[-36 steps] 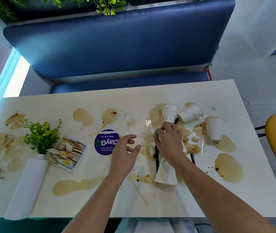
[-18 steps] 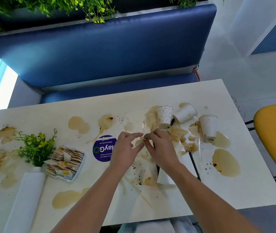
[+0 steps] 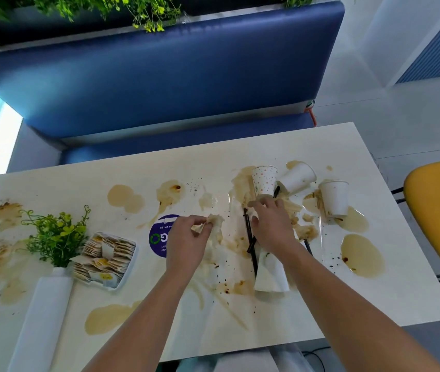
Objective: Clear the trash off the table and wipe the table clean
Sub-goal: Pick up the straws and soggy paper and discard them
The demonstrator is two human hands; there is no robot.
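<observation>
A soggy napkin scrap (image 3: 214,221) is pinched by the left hand (image 3: 186,242) at mid-table (image 3: 374,291). The right hand (image 3: 272,229) is laid over litter, its grip not discernible. Three cups are counted beyond: one dotted cup (image 3: 263,181), one tipped white cup (image 3: 298,178), one further white cup (image 3: 334,197).

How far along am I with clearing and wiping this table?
Barely started: nothing looks done. In hand: your left hand pinches a soggy paper scrap; your right hand is on the napkin and black sticks, grip unclear. Left: the dotted cup, the tipped white cup, the other white cup, and the brown spills across the table are unwiped.
</observation>
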